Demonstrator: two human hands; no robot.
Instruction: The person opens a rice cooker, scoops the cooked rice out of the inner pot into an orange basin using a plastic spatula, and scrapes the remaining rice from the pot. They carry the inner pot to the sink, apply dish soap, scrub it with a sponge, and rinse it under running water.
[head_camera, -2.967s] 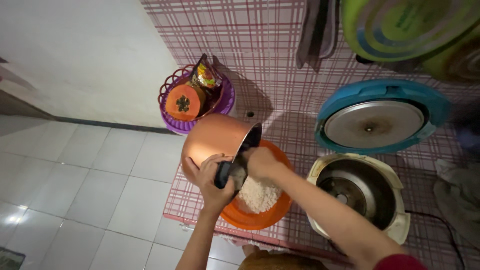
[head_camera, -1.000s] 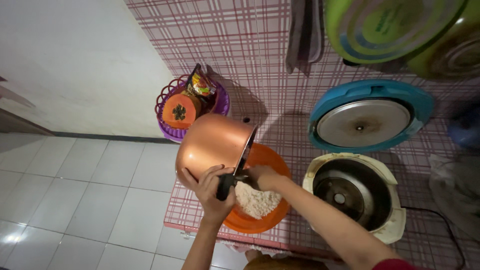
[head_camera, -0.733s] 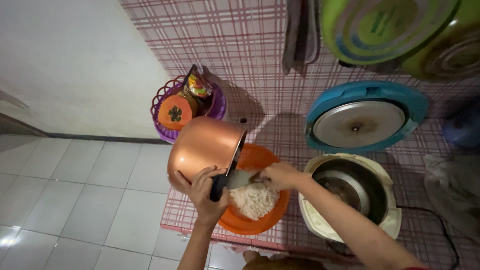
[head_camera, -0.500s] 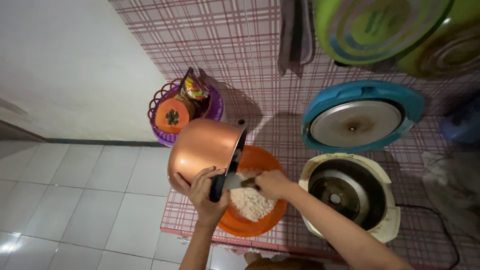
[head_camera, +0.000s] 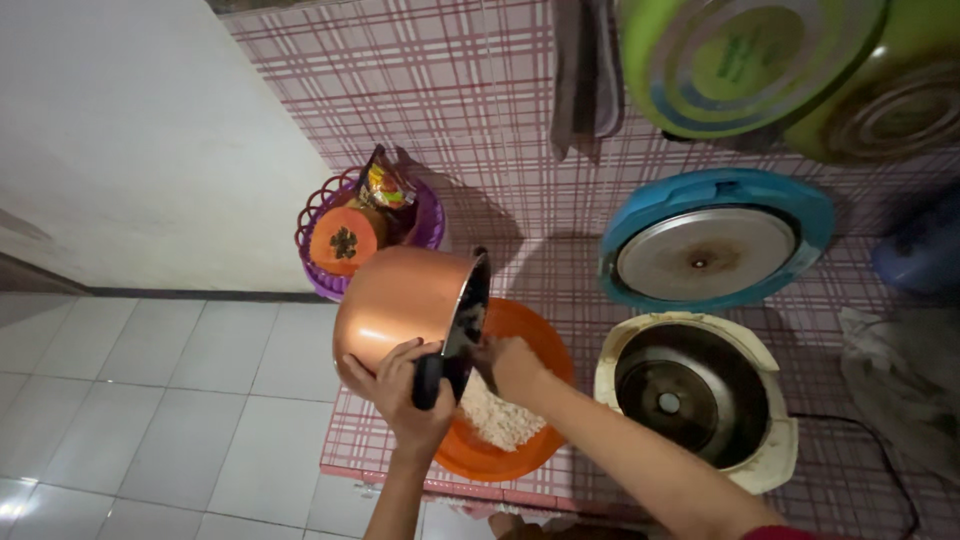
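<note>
My left hand (head_camera: 400, 395) grips the rim and black handle of a copper-coloured pot (head_camera: 400, 300), tipped on its side with its mouth over an orange bowl (head_camera: 525, 335). White rice (head_camera: 495, 420) lies heaped in the bowl. My right hand (head_camera: 510, 365) reaches into the pot's mouth; its fingers are bent there, and I cannot tell whether they hold a utensil. The bowl stands on the counter's front left corner.
An open rice cooker body (head_camera: 690, 395) stands to the right, its blue-rimmed lid (head_camera: 715, 245) raised behind. A purple basket (head_camera: 425, 215) with a cut papaya (head_camera: 340, 243) sits at the back left. Green tubs (head_camera: 745, 60) hang above. The counter edge (head_camera: 450, 485) drops to a white tiled floor (head_camera: 160, 400).
My right hand has moved from over the rice in the bowl back up into the pot's mouth. The pot stays tipped in my left hand.
</note>
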